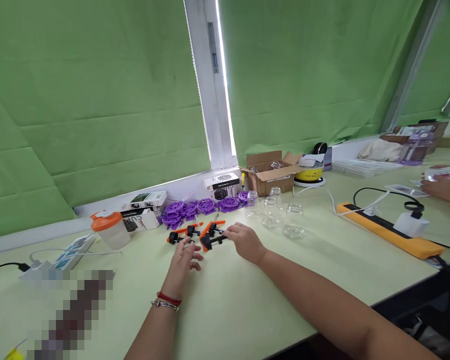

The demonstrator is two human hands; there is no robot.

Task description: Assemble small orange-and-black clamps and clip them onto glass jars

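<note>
My right hand (pixel 245 242) has its fingers pinched on the end of a black part with an orange piece (pixel 207 244), low over the table. My left hand (pixel 184 260) is just left of it, with loosely curled fingers apart and nothing visible in them. By its fingertips lies a black knob-like part (pixel 173 238). Similar black parts with orange strips (pixel 192 230) lie side by side just beyond both hands. Behind them is a row of purple spoked plastic pieces (pixel 205 206). Several clear glass jars (pixel 294 222) stand right of my right hand.
An open cardboard box (pixel 272 180) stands behind the jars. At right lies an orange power strip (pixel 390 231) with cables; beyond it are another person's hands (pixel 440 187). A shaker cup (pixel 111 230) with an orange lid and a white power strip (pixel 73 250) are at left.
</note>
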